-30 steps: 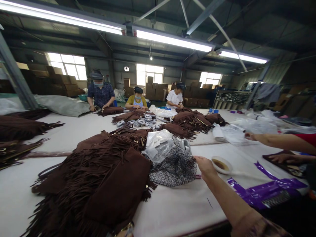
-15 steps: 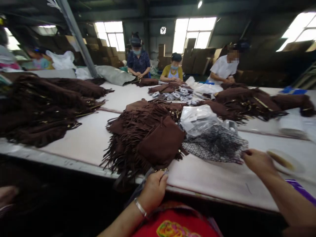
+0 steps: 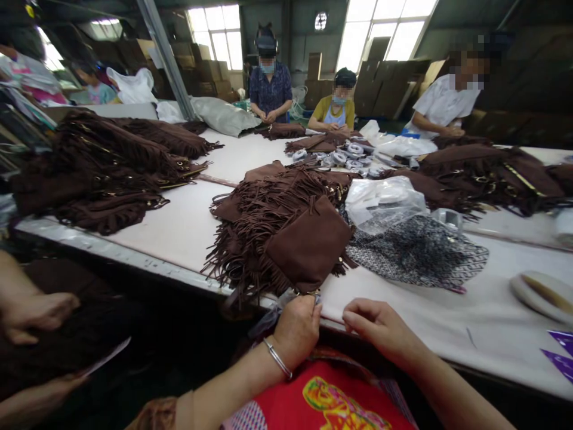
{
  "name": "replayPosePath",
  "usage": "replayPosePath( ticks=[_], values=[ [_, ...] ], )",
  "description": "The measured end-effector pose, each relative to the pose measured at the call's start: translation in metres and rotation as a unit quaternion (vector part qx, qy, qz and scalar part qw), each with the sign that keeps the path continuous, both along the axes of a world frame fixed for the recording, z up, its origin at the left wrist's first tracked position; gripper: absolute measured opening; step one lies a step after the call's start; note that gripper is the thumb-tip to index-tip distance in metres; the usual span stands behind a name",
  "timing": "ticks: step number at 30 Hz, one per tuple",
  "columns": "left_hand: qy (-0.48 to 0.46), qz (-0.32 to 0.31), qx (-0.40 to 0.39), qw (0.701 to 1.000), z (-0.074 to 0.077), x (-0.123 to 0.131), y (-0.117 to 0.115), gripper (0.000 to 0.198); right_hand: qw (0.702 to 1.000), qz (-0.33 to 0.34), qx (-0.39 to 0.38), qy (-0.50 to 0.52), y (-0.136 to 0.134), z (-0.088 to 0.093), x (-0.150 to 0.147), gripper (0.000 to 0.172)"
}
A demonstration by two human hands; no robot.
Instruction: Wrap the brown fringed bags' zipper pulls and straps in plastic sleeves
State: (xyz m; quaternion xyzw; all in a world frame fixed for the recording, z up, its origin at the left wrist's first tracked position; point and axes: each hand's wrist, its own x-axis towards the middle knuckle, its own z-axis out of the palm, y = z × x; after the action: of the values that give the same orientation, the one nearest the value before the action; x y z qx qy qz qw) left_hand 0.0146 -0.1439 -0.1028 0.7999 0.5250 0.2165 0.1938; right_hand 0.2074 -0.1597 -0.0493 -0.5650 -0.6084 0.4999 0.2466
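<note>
My left hand [image 3: 298, 328] is closed at the table's front edge, gripping the near end of a brown fringed bag [image 3: 311, 245] by its gold-coloured metal fitting. Thin greyish wrapping shows beside those fingers. That bag lies on a heap of brown fringed bags [image 3: 264, 233]. To its right, my right hand [image 3: 380, 328] hovers over the table edge, fingers curled and thumb near the forefinger; anything pinched there is too small to make out. Behind it lies a black-and-white patterned cloth [image 3: 421, 254], partly under a clear plastic bag [image 3: 385, 203].
A roll of tape [image 3: 544, 295] lies at the right. More brown bags are piled at the left [image 3: 111, 173] and back right [image 3: 487, 173]. Grey-white rings [image 3: 353, 152] lie mid-table. Co-workers stand or sit opposite; another person's hands [image 3: 38, 310] hold dark material at the lower left.
My right hand has come left from the patterned cloth's edge to beside my left hand. My left hand keeps its grip on the bag. The view has shifted, showing more of the left-hand neighbour's hands.
</note>
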Motion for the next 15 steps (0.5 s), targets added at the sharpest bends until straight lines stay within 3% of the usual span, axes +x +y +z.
replayPosePath(
  ticks=[5, 15],
  values=[
    [0.035, -0.003, 0.026, 0.999, -0.005, -0.005, -0.003, 0.029, 1.000, -0.015, 0.005, 0.015, 0.027, -0.014, -0.041, 0.029],
    [0.071, -0.004, 0.024, 0.997, -0.004, -0.006, -0.005, 0.024, 0.995, -0.034, -0.014, -0.089, 0.039, -0.026, -0.043, 0.027]
  ],
)
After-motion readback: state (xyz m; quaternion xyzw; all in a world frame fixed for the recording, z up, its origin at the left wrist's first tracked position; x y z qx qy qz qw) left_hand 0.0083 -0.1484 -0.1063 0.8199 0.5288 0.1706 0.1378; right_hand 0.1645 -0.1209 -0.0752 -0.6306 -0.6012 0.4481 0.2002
